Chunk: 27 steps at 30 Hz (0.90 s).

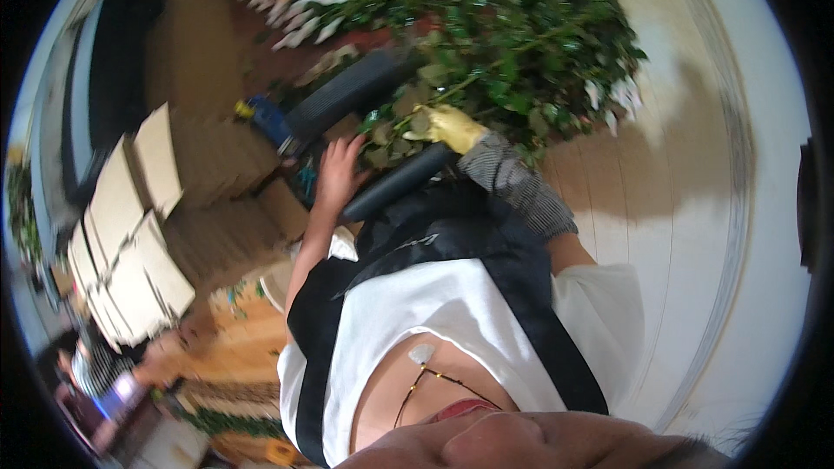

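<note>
My right hand (452, 128) wears a yellow glove below a grey knitted sleeve. Its fingers curl around leafy green flower stems (395, 132) at the near edge of a large heap of cut flowers (521, 43). My bare left hand (337, 172) is beside the same leaves, fingers stretched out and slightly apart, with nothing seen in them. Two dark padded bars flank the hands: a ribbed black one (352, 91) beyond them and a smooth black one (400, 182) nearer my apron. Leaves hide the stems' lower ends and part of the gloved fingertips.
Pale flower heads (304, 22) line the heap's left side, and a few white ones (621, 100) stick out right. A blue tool-like object (268, 122) with a yellow end lies left of the bars. Stacked flat cardboard (130, 243) stands left. Another person (91, 369) is far lower left.
</note>
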{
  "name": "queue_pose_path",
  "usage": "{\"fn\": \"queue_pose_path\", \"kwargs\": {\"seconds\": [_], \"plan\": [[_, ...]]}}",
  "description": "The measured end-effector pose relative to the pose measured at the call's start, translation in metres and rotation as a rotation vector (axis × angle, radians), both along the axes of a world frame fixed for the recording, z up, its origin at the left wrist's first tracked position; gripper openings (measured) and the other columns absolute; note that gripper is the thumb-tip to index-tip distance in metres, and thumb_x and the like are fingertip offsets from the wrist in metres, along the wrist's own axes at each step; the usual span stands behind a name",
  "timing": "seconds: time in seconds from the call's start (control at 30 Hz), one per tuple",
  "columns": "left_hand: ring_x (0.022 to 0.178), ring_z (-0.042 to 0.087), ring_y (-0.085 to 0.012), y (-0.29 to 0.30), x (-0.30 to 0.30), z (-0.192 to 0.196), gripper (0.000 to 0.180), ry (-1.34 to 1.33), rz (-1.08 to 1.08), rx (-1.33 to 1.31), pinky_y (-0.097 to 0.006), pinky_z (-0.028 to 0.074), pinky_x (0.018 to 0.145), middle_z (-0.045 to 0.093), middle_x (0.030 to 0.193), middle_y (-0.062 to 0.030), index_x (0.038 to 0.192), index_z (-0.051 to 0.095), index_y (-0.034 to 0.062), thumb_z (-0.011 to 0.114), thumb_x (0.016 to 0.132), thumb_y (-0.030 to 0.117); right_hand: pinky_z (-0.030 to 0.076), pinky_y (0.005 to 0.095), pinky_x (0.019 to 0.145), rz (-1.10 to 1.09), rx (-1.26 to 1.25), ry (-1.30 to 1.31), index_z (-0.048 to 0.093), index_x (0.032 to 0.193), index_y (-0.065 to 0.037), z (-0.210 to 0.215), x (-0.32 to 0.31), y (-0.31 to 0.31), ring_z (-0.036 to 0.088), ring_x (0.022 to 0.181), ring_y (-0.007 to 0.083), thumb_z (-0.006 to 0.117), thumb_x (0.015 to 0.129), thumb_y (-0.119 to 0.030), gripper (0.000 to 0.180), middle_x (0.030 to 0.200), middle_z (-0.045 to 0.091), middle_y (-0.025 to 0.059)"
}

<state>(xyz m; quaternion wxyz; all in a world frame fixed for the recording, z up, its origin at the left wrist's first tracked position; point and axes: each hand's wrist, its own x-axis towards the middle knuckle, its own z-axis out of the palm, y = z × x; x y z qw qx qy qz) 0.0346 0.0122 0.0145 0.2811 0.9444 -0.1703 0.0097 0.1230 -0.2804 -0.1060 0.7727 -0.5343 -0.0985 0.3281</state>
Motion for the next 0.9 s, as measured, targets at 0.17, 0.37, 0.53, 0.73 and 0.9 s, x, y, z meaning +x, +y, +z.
{"fn": "queue_pose_path", "kwargs": {"seconds": [0.17, 0.37, 0.53, 0.73, 0.9], "plan": [[0.11, 0.054, -0.0406, 0.015, -0.025, -0.05, 0.069, 0.213, 0.14, -0.299, -0.045, 0.05, 0.083, 0.044, 0.131, -0.0201, 0.134, 0.047, 0.0061, 0.075, 0.071, 0.002, 0.048, 0.0409, 0.101, -0.147, -0.16, 0.456, 0.048, 0.138, -0.005, 0.092, 0.001, -0.022, 0.056, 0.118, 0.0233, 0.06, 0.094, -0.028, 0.051, 0.136, 0.052, 0.016], [0.114, 0.047, -0.0404, 0.011, -0.017, -0.047, 0.07, 0.098, 0.182, -0.166, -0.046, 0.044, 0.093, 0.04, 0.121, -0.0209, 0.131, 0.042, 0.0015, 0.075, 0.07, 0.003, 0.046, 0.0374, 0.102, -0.464, -0.787, -0.936, 0.055, 0.133, -0.007, 0.203, 0.011, -0.019, 0.056, 0.121, 0.0278, 0.049, 0.095, -0.008, 0.038, 0.131, 0.059, 0.0142], [0.103, 0.051, -0.0382, 0.017, -0.011, -0.055, 0.057, 0.104, 0.066, -0.203, -0.045, 0.046, 0.088, 0.043, 0.113, -0.0183, 0.12, 0.051, 0.0022, 0.076, 0.069, 0.002, 0.024, 0.0445, 0.118, -0.113, -1.375, -1.241, 0.062, 0.121, -0.016, 0.085, 0.072, -0.022, 0.039, 0.135, 0.0294, 0.053, 0.093, -0.015, 0.03, 0.138, 0.051, 0.0096], [0.099, 0.055, -0.0337, 0.019, -0.021, -0.041, 0.05, 0.166, 0.07, -0.229, -0.041, 0.051, 0.082, 0.046, 0.107, -0.0159, 0.113, 0.055, 0.001, 0.075, 0.067, 0.0, 0.041, 0.0336, 0.103, -0.45, -1.077, -1.085, 0.06, 0.092, -0.006, 0.078, 0.038, -0.006, 0.05, 0.12, 0.0275, 0.048, 0.097, -0.016, 0.017, 0.106, 0.061, 0.0099], [0.101, 0.055, -0.0331, 0.025, -0.035, -0.047, 0.05, 0.165, 0.145, -0.214, -0.041, 0.052, 0.085, 0.047, 0.106, -0.0145, 0.111, 0.056, 0.0004, 0.075, 0.065, -0.002, 0.044, 0.033, 0.103, -0.449, -1.371, -1.081, 0.061, 0.115, -0.003, 0.099, -0.027, -0.024, 0.049, 0.123, 0.0268, 0.051, 0.09, -0.003, 0.027, 0.12, 0.059, 0.0119]]}}
